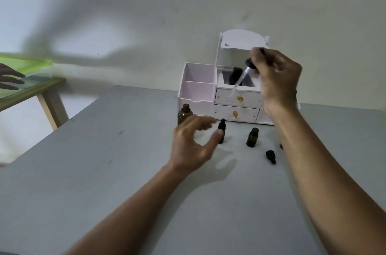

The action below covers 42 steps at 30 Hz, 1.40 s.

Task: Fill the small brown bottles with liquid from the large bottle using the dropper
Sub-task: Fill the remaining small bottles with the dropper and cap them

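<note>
My right hand (275, 79) is raised above the table and pinches the black top of a glass dropper (240, 79), whose tube slants down to the left. The large brown bottle (183, 113) stands uncapped at the foot of the white organizer. My left hand (192, 144) hovers with fingers spread and relaxed just in front of it, holding nothing. One small brown bottle (221, 130) stands capped beside my left thumb. A second small bottle (252, 137) stands to its right. A black dropper cap (271, 156) lies on the table nearby.
A white desk organizer (219, 96) with two gold-knobbed drawers, open compartments and a raised lid stands at the back of the grey table (104, 171). At the far left, another person's hand (10, 79) rests on a green-topped side table (31, 66).
</note>
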{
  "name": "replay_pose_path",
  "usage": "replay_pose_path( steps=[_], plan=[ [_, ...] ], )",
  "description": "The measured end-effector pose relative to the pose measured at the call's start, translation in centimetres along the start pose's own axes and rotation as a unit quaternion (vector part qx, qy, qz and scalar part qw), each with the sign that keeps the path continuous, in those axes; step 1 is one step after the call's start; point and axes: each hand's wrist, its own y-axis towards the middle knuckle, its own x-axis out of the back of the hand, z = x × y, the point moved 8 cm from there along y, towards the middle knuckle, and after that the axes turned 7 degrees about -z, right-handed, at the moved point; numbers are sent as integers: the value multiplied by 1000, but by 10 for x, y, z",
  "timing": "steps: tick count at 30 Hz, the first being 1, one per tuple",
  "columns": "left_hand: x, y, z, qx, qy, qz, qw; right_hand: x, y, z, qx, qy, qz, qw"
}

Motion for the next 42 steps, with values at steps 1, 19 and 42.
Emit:
replay_pose_path(
  steps=[1, 19, 42],
  plan=[
    [-16, -5, -9, 16, -25, 34, 999, 17, 2, -4, -3, -8, -15, 1000],
    [-148, -32, 32, 309, -34, 157, 937, 112, -18, -62, -49, -79, -93, 991],
    [-154, -30, 37, 285, -29, 194, 938, 84, -15, -63, 20, -188, -4, 982]
  ],
)
